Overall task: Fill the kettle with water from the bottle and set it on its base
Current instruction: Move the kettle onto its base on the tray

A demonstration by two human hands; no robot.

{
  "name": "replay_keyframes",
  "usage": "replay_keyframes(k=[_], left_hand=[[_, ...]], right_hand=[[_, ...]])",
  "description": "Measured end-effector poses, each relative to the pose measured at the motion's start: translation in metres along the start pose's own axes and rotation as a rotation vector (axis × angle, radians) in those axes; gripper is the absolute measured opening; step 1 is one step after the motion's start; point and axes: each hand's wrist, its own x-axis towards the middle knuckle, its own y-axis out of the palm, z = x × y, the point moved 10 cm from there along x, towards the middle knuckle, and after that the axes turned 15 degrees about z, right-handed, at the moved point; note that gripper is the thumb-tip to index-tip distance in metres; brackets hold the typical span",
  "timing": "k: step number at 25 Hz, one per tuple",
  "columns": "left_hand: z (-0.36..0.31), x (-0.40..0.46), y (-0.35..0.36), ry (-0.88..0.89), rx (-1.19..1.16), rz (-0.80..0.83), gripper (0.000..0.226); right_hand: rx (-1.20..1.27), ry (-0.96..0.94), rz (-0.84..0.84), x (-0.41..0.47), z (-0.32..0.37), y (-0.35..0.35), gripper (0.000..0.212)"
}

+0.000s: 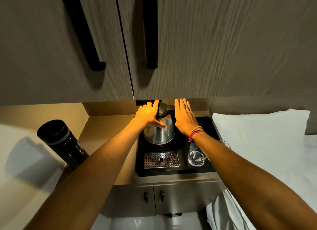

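Both forearms reach in from the near edge toward a black tray (202,172) on a narrow counter. At the tray's 12 o'clock stands the steel kettle (159,135), upright, with a dark lid and handle on top. The left hand (148,115) lies against the kettle's 9 o'clock side, fingers curled round the lid edge and thumb across the steel wall. The right hand (184,117) is flat and spread, fingers extended, just beside the kettle at 3 o'clock; contact cannot be told.

A black flask (62,143), probably the bottle, leans well apart at 9 o'clock. A drinking glass (196,157) sits at the tray's 4 o'clock.

The polished wall looks rigid and slippery, so the dark handle seems the surer hold. Empty it should lift lightly, growing heavier once filled.
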Motion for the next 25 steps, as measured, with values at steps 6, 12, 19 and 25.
replay_keyframes(k=[6, 12, 19, 25], left_hand=[[-0.003, -0.002, 0.000, 0.003, 0.040, -0.021, 0.133], [-0.002, -0.012, 0.003, -0.013, 0.066, -0.090, 0.137], [-0.011, -0.033, 0.016, 0.042, 0.147, -0.274, 0.117], [-0.010, -0.030, 0.018, 0.001, 0.155, -0.231, 0.115]], right_hand=[[0.023, 0.049, 0.033, 0.002, 0.004, 0.006, 0.087], [0.253, 0.143, -0.091, -0.019, -0.012, 0.014, 0.073], [0.021, 0.164, -0.146, -0.036, -0.009, 0.016, 0.062], [-0.083, 0.104, -0.120, -0.033, -0.002, 0.012, 0.061]])
